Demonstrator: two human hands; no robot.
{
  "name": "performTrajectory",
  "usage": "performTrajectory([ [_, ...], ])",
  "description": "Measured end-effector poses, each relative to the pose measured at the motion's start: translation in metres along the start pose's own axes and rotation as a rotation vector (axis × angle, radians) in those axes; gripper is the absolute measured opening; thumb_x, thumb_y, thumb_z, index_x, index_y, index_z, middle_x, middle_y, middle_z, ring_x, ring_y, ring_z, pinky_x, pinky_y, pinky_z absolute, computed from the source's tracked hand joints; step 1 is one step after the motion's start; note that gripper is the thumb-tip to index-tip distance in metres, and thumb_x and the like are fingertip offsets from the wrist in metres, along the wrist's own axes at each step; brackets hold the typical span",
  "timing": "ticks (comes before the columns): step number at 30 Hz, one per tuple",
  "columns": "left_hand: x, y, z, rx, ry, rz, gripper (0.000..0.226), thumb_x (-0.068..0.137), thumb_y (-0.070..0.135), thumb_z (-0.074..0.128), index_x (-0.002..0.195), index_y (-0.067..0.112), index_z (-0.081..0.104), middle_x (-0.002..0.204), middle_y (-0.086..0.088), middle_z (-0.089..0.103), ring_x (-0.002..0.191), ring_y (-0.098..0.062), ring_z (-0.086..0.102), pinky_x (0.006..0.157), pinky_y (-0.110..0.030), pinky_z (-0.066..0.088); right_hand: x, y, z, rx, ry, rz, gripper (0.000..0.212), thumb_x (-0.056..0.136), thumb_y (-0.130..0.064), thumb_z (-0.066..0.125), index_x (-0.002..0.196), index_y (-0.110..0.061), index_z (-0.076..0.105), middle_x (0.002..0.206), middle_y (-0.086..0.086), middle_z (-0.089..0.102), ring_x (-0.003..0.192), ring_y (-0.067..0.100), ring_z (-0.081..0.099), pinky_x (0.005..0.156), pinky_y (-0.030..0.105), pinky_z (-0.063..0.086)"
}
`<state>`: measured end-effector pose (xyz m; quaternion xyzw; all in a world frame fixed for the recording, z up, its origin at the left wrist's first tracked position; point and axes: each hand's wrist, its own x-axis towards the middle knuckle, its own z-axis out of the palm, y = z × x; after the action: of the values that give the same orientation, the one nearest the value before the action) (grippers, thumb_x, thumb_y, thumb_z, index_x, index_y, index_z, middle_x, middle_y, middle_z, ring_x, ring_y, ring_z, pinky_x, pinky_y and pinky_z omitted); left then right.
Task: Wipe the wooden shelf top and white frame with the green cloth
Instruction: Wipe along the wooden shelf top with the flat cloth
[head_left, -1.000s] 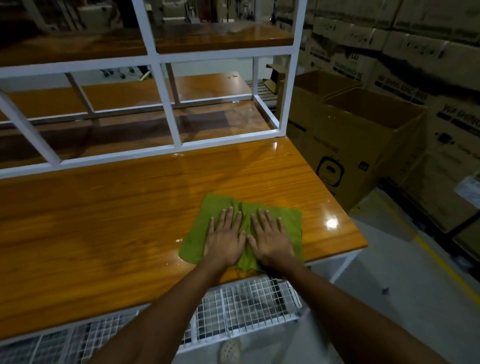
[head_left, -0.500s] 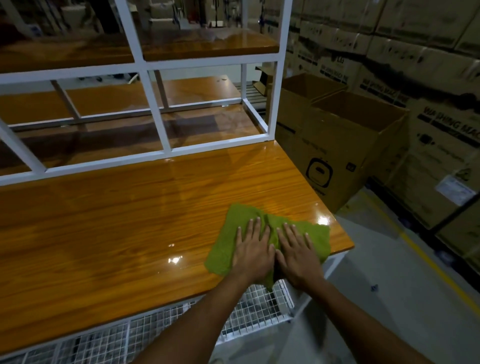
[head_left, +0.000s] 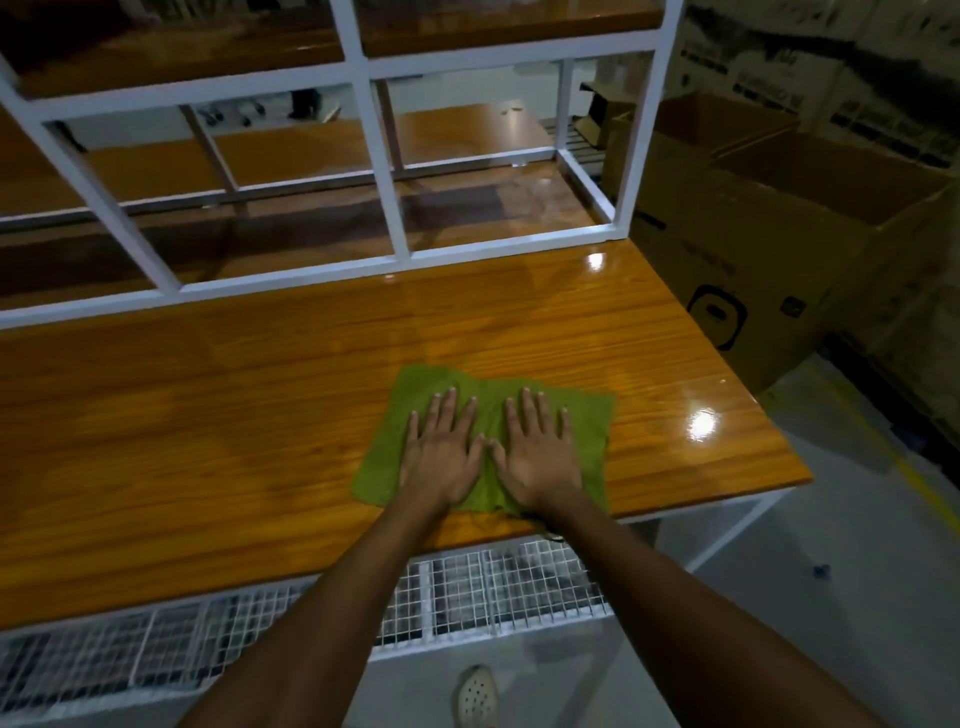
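Lying flat near the front right of the glossy orange-brown wooden shelf top (head_left: 260, 415), the thin green cloth (head_left: 415, 395) sits spread out w/ a few creases, its near edge close to the board's front lip. Both hands press on it side by side, thumbs nearly touching: left hand (head_left: 441, 457) and right hand (head_left: 537, 457) are fully flat, fingers splayed, palms down, gripping nothing, just pinning fabric to wood. Cloth looks light, soft, floppy; prob. bunches or slides easily on the slick varnish, so best handled by flat palm pressure at its centre, not pinched at a corner. Behind stands the white square-tube metal frame (head_left: 384, 156), not yet touched. A white wire-mesh panel (head_left: 467, 587) hangs below the front edge. Open brown cardboard boxes (head_left: 753, 234) crowd the right; grey concrete floor (head_left: 831, 597), dim warehouse-type room.
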<state>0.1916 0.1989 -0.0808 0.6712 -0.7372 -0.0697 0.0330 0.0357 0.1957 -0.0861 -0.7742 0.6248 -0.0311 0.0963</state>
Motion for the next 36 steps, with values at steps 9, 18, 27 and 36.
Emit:
performTrajectory([
  [9,-0.063,-0.006,0.003,0.041,0.004,-0.106,0.072,0.093,0.060,-0.002,0.157,0.026,0.001,0.164,-0.006,-0.009,0.150,-0.023,-0.010,0.120,-0.052,-0.001,-0.051,-0.012,0.006,-0.026,0.027,-0.179,0.071,0.099,-0.060,0.009,0.158,-0.020,0.000,0.164,0.007,-0.008,0.151,0.022,-0.013,0.120,0.048,-0.011],
  [18,-0.054,0.053,0.008,0.071,-0.036,-0.064,0.072,0.093,0.058,-0.003,0.156,0.022,-0.005,0.162,-0.013,-0.014,0.149,-0.030,-0.012,0.118,-0.056,0.001,-0.059,0.043,-0.001,-0.055,0.072,-0.145,0.074,0.096,-0.064,0.010,0.157,-0.022,0.011,0.164,0.005,0.002,0.152,0.022,-0.002,0.120,0.044,-0.008],
  [27,0.023,0.072,0.009,0.021,-0.041,0.029,0.068,0.099,0.056,0.013,0.156,0.025,-0.005,0.162,-0.008,-0.017,0.149,-0.025,-0.018,0.118,-0.054,-0.006,-0.012,0.079,-0.015,-0.035,0.044,-0.009,0.078,0.092,-0.067,0.001,0.158,-0.027,0.003,0.164,0.001,-0.010,0.150,0.018,-0.015,0.121,0.046,-0.003],
  [36,0.122,0.096,0.007,0.042,-0.047,0.088,0.061,0.102,0.049,0.016,0.155,0.028,-0.005,0.163,-0.005,-0.016,0.149,-0.023,-0.018,0.119,-0.052,-0.006,0.056,0.098,-0.023,0.012,0.069,0.149,0.075,0.091,-0.060,-0.006,0.158,-0.025,-0.002,0.165,0.002,-0.011,0.150,0.019,-0.016,0.121,0.048,-0.007],
])
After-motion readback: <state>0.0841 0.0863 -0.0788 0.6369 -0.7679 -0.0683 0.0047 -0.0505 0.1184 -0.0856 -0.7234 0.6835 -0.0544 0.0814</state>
